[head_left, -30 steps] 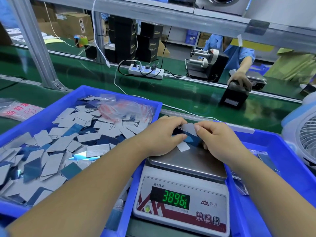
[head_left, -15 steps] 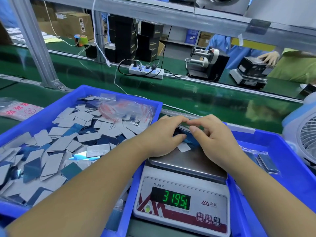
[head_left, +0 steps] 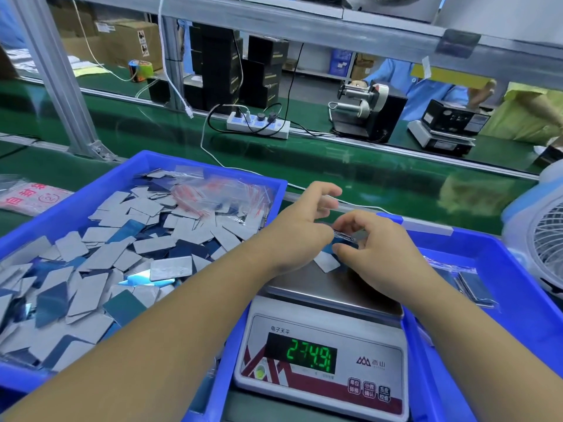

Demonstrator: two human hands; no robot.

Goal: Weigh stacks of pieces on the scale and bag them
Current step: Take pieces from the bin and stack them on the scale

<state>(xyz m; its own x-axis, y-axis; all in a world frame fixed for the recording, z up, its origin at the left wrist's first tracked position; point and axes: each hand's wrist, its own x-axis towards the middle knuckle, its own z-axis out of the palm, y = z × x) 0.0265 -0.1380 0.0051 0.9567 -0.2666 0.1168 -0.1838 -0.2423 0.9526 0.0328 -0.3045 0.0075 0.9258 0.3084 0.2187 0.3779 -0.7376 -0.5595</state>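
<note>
A white digital scale [head_left: 320, 357] stands in front of me, its green display reading 274.9. Over the far part of its steel pan [head_left: 332, 287], my left hand [head_left: 300, 226] and my right hand [head_left: 370, 248] together pinch a thin stack of pieces [head_left: 345, 235] lifted just above the pan. A single grey piece [head_left: 326, 261] and some blue ones lie on the pan under my hands. Loose grey and blue pieces [head_left: 100, 257] fill the blue tray [head_left: 189, 161] on the left, with clear bags [head_left: 219, 196] at its far side.
A second blue tray [head_left: 518, 296] on the right holds bagged pieces [head_left: 475, 284]. A white fan [head_left: 545, 239] stands at the right edge. Beyond runs a green conveyor belt [head_left: 365, 175] with a power strip [head_left: 259, 124]; another person works at a second scale [head_left: 441, 135] across it.
My hands have lifted a thin stack off the pan; the fingers rose and spread. The display fell from 389.6 through 319.5 to 274.9.
</note>
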